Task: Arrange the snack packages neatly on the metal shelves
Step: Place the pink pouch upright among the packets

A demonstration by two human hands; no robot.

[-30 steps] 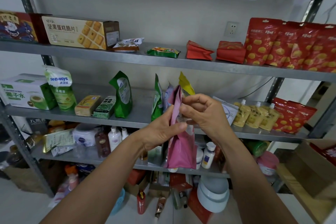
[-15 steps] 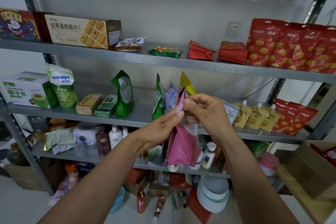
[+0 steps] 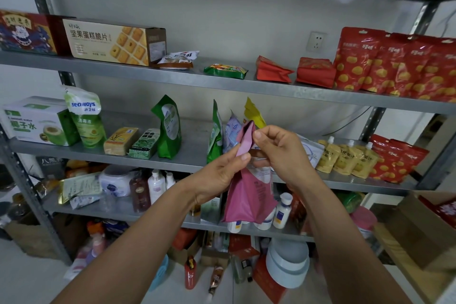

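At the middle shelf, left hand and right hand both pinch one pink pouch.

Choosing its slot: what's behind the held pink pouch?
A green pouch, lilac pouch and yellow pouch stand behind its top; white bottles peek out below. Its body covers the rest.
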